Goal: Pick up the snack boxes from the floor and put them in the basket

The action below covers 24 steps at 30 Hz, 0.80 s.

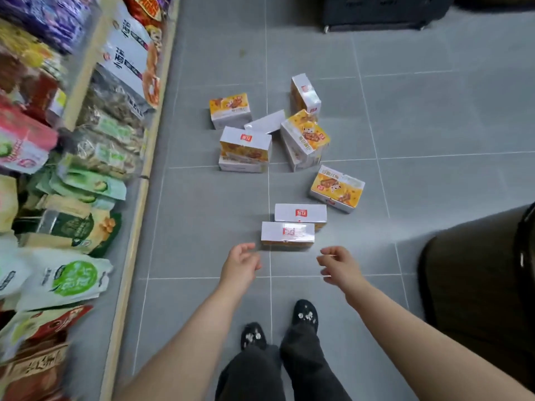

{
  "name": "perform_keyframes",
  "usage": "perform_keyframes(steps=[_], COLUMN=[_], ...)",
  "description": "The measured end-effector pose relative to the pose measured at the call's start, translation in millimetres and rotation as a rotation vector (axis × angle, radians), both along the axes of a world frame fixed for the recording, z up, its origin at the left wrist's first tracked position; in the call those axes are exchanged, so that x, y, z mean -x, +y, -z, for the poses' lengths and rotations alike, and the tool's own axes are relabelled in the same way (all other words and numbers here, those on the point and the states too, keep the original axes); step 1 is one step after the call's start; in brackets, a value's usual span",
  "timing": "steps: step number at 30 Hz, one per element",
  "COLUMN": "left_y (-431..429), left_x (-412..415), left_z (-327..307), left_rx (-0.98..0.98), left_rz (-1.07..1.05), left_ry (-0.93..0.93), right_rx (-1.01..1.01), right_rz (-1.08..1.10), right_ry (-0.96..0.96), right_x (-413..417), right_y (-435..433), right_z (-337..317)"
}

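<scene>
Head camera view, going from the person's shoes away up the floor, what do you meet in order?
Black shoes → left hand and right hand, level with each other → nearest white-topped snack box → second white-topped box behind it → orange-faced box → scattered heap of boxes → black basket at the top edge.

Both arms reach down, fingers loosely curled and holding nothing. The left hand (pixel 241 263) and right hand (pixel 338 266) flank the nearest box (pixel 287 233) without touching it. A second box (pixel 300 212) lies just behind it. More boxes (pixel 245 149) lie scattered farther out on the grey tiled floor (pixel 202 212). A shelf (pixel 134 227) of snack bags (pixel 75 279) runs along the left, and a dark slotted basket (pixel 382 13) stands at the top edge.
</scene>
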<state>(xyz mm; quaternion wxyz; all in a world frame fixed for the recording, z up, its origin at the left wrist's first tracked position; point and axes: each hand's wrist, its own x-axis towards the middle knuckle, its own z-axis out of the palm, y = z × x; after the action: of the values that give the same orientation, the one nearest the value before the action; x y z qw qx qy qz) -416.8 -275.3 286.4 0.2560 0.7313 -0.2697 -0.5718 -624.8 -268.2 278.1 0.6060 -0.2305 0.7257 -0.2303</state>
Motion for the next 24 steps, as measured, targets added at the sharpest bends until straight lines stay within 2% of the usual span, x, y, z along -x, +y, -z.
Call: perform_keyframes(steps=[8, 11, 13, 20, 24], left_y=[-91, -127, -147, -181, -186], left_x=[-4, -14, -17, -12, 0], left_z=[213, 284, 330, 411, 426], left_rx=[-0.199, -0.26, -0.301, -0.459, -0.582], left_rz=[0.175, 0.075, 0.104, 0.355, 0.296], left_ry=[-0.165, -0.189, -0.194, -0.257, -0.095], right_rx=[-0.12, -0.154, -0.186, -0.31, -0.403], right_rz=[-0.038, 0.052, 0.089, 0.129, 0.138], right_ry=[0.088, 0.068, 0.074, 0.145, 0.118], right_x=[5, 4, 4, 6, 7], right_y=[-84, -108, -119, -149, -156], right_z=[200, 262, 308, 412, 436])
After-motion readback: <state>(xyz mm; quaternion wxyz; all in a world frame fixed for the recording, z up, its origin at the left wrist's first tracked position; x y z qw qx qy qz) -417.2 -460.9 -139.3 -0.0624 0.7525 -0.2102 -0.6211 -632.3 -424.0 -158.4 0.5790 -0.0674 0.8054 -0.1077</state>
